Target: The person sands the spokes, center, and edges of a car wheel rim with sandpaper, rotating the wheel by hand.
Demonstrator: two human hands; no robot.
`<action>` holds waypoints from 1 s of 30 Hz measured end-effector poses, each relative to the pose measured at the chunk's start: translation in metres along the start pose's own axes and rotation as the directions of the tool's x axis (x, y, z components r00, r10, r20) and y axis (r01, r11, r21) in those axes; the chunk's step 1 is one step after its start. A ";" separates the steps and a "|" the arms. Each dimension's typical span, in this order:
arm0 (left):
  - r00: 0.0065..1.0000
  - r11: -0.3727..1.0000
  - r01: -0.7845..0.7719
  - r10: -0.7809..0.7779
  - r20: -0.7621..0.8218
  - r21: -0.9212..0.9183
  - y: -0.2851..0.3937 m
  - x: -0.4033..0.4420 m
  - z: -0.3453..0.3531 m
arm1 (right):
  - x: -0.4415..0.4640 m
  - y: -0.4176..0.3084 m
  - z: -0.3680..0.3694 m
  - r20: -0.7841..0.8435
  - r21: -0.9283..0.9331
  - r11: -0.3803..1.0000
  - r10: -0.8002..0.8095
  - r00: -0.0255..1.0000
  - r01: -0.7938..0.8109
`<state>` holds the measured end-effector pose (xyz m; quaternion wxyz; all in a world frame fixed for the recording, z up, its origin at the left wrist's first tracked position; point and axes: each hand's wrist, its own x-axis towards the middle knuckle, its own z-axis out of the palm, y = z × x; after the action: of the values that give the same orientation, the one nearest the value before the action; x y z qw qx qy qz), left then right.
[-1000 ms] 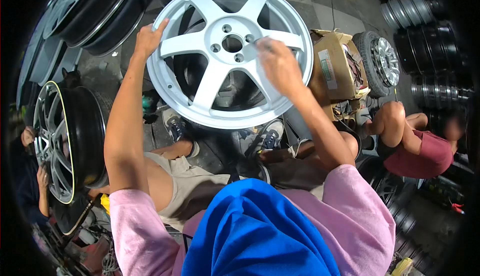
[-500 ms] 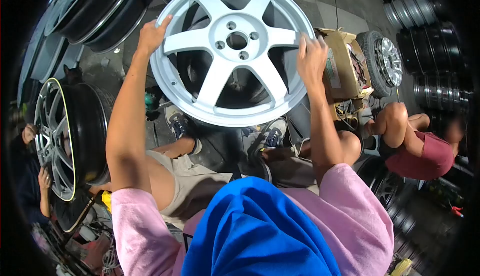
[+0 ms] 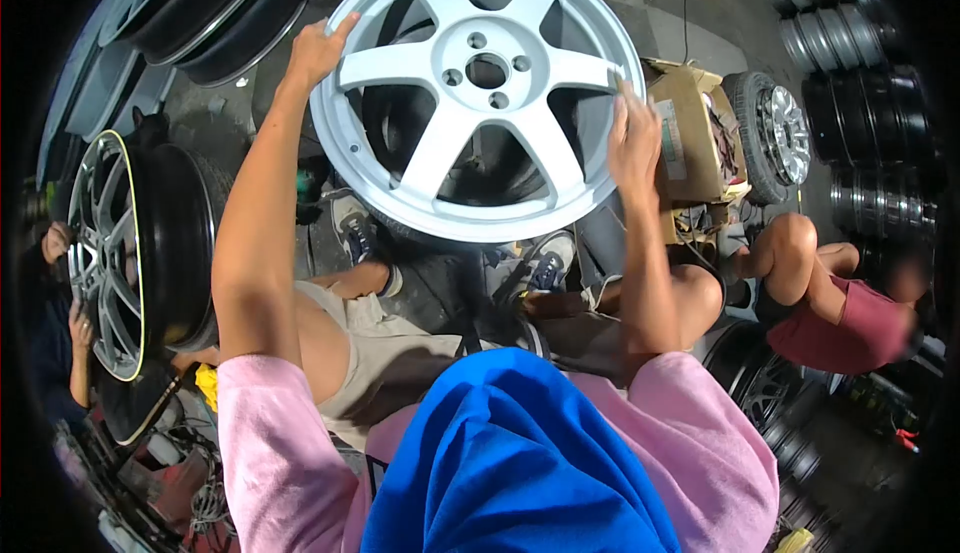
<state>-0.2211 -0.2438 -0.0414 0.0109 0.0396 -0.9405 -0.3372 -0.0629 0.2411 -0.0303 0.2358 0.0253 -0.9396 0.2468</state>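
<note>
white wheel (image 3: 430, 143) — cardboard box (image 3: 697, 138) beside it

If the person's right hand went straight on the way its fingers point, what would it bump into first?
Probably the white, round six-spoke wheel, at its outer rim. The right hand overlaps the rim in view; contact is unclear.

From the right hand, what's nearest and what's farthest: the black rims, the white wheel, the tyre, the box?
From the right hand, in the head view:
1. White wheel: at the hand, on its left.
2. Box: just right.
3. Tyre: right, beyond the box.
4. Black rims: far right.
</note>
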 end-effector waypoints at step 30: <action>1.000 0.993 -0.002 0.001 -0.007 -0.117 0.005 -0.003 0.004 | 0.080 -0.094 0.097 0.216 0.135 0.849 -0.529 0.821 0.511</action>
<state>-0.2188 -0.2369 -0.0413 0.0165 0.0393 -0.9192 -0.3916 -0.1597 0.1180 -0.0255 0.1751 0.3192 -0.9094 0.2012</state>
